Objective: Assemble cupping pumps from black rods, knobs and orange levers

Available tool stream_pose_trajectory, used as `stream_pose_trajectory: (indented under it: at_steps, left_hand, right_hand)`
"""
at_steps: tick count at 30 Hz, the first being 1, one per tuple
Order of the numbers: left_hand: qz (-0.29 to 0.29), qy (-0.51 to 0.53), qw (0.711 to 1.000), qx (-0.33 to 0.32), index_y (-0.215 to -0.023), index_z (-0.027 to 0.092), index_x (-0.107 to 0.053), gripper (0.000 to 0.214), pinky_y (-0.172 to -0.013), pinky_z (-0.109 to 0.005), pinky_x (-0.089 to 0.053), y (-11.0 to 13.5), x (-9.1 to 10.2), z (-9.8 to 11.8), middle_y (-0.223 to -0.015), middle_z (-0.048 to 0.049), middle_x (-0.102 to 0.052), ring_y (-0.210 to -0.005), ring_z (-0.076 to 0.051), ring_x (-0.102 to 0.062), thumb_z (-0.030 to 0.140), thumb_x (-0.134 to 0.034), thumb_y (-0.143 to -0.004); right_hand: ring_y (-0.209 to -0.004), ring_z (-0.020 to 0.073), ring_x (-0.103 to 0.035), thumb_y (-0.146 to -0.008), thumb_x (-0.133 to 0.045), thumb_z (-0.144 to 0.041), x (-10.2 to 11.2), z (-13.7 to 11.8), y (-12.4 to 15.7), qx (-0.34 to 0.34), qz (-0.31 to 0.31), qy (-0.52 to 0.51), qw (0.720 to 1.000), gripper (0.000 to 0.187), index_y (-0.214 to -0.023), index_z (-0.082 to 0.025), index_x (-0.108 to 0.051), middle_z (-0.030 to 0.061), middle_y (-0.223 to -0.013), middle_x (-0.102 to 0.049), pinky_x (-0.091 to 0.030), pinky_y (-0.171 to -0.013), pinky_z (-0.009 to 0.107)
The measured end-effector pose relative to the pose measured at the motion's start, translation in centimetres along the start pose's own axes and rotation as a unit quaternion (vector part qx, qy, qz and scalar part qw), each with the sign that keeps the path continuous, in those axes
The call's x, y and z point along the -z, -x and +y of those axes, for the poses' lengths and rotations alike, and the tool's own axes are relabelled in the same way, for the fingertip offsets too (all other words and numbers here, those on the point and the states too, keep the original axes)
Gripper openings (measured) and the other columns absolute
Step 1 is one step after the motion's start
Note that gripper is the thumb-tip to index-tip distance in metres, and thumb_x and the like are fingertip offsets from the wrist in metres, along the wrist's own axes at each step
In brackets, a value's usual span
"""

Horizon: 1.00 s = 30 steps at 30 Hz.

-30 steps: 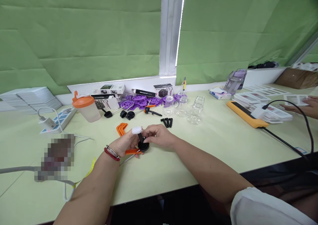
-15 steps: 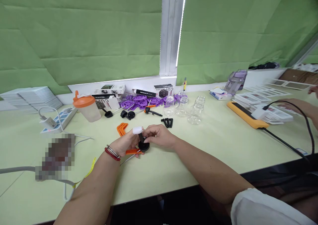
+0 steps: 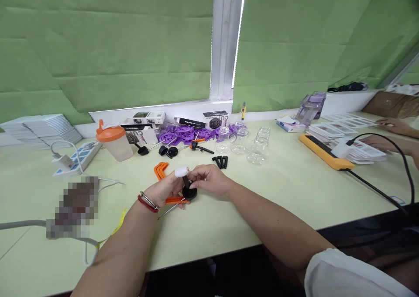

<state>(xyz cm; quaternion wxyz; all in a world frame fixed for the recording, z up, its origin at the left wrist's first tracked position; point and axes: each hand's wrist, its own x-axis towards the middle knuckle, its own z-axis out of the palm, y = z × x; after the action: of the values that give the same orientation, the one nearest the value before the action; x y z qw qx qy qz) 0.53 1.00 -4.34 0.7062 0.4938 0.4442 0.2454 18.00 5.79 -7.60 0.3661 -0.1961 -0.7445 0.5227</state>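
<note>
— Stacks of white cards [image 3: 36, 129] far left on the surface [image 3: 294, 192], then a power strip [image 3: 77, 157], then an orange-lidded cup [image 3: 114, 142]. Logged?

— Logged. Hands?

— Wearer's left hand [image 3: 165, 188], red band at the wrist, is curled narrow around a black round part [image 3: 189, 194]. The part sits low at centre front, on the surface or just above it, cannot tell which. An orange strip [image 3: 173, 199] and a thin metal rod [image 3: 168, 209] lie under that hand.

— White bit?

— A white cap [image 3: 181, 171] sits above the black stem [image 3: 186, 182], against the left thumb. Whether it is on the thumb or on the stem, cannot tell.

— Other hand?

— The right hand [image 3: 211, 181] is just beside the left, fingers closed, tips pinching at the stem. Both hands meet at the part.

— Around them?

— Orange bent pieces [image 3: 160, 169] just behind the left hand, black pegs [image 3: 220, 160] behind the right. Farther back are purple parts [image 3: 186, 134], with clear glass jars [image 3: 248, 146] to their right.

— Right side?

— A yellow-orange bar [image 3: 324, 152], a black cable [image 3: 376, 188] running toward the near edge, card stacks [image 3: 356, 150], and another person's hand [image 3: 394, 124] at the far right.
</note>
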Motion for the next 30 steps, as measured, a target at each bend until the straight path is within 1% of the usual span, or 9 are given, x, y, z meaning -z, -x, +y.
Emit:
stream_pose_trajectory:
  at_steps: [5, 13, 16, 22, 26, 30]
  left_hand:
    - [0.005, 0.003, 1.0, -0.003, -0.104, 0.02, -0.048, 0.059, -0.042, -0.025, -0.041, 0.16, -0.22, 0.2, -0.076, -0.0047, -0.061, -0.061, -0.02, -0.06, 0.069, -0.046, -0.072]
    - [0.0, 0.006, 1.0, 0.0, -0.102, 0.02, -0.049, 0.058, -0.04, -0.024, -0.041, 0.04, -0.16, 0.17, -0.073, -0.0037, -0.06, -0.058, -0.019, -0.059, 0.069, -0.046, -0.071]
    - [-0.002, 0.01, 1.0, -0.001, -0.103, 0.021, -0.05, 0.056, -0.041, -0.024, -0.041, 0.03, -0.13, 0.17, -0.074, -0.0034, -0.06, -0.058, -0.019, -0.059, 0.068, -0.046, -0.073]
    - [0.005, 0.013, 1.0, 0.006, -0.101, 0.019, -0.051, 0.055, -0.041, -0.025, -0.042, -0.13, 0.01, -0.01, -0.076, -0.0062, -0.062, -0.058, -0.02, -0.059, 0.066, -0.046, -0.074]
    - [0.006, 0.019, 1.0, 0.001, -0.104, 0.02, -0.049, 0.054, -0.041, -0.026, -0.043, -0.14, 0.01, -0.12, -0.076, -0.0052, -0.061, -0.058, -0.02, -0.06, 0.064, -0.047, -0.074]
    - [0.011, 0.016, 1.0, 0.002, -0.105, 0.02, -0.05, 0.052, -0.041, -0.027, -0.044, -0.12, 0.02, -0.12, -0.074, -0.0035, -0.061, -0.058, -0.02, -0.06, 0.064, -0.044, -0.077]
  right_hand:
    - [-0.062, 0.0102, -0.05, -0.064, -0.075, -0.023, -0.06, 0.0, -0.08, -0.001, 0.001, 0.003, 1.0, 0.016, -0.072, -0.014, -0.065, -0.0009, -0.071, -0.056, -0.044, -0.061, 0.025]
    - [-0.06, 0.0097, -0.048, -0.063, -0.075, -0.024, -0.19, -0.1, -0.12, -0.01, 0.011, -0.005, 1.0, 0.018, -0.069, -0.014, -0.061, -0.0015, -0.067, -0.055, -0.044, -0.059, 0.024]
    - [-0.059, 0.0093, -0.047, -0.063, -0.075, -0.024, -0.18, -0.09, -0.09, -0.014, 0.008, -0.007, 1.0, 0.019, -0.069, -0.014, -0.06, -0.0019, -0.066, -0.054, -0.044, -0.058, 0.024]
    - [-0.06, 0.0096, -0.047, -0.062, -0.076, -0.023, -0.07, -0.01, -0.14, -0.026, -0.006, -0.014, 1.0, 0.02, -0.073, -0.014, -0.062, -0.0026, -0.067, -0.053, -0.043, -0.059, 0.025]
    - [-0.061, 0.0097, -0.047, -0.063, -0.076, -0.023, -0.01, 0.11, -0.2, -0.015, -0.008, -0.004, 1.0, 0.019, -0.074, -0.014, -0.063, -0.0014, -0.069, -0.055, -0.042, -0.059, 0.024]
    - [-0.06, 0.0091, -0.046, -0.063, -0.075, -0.022, -0.02, 0.28, -0.16, -0.017, -0.005, -0.004, 1.0, 0.018, -0.072, -0.014, -0.061, -0.002, -0.068, -0.054, -0.041, -0.058, 0.023]
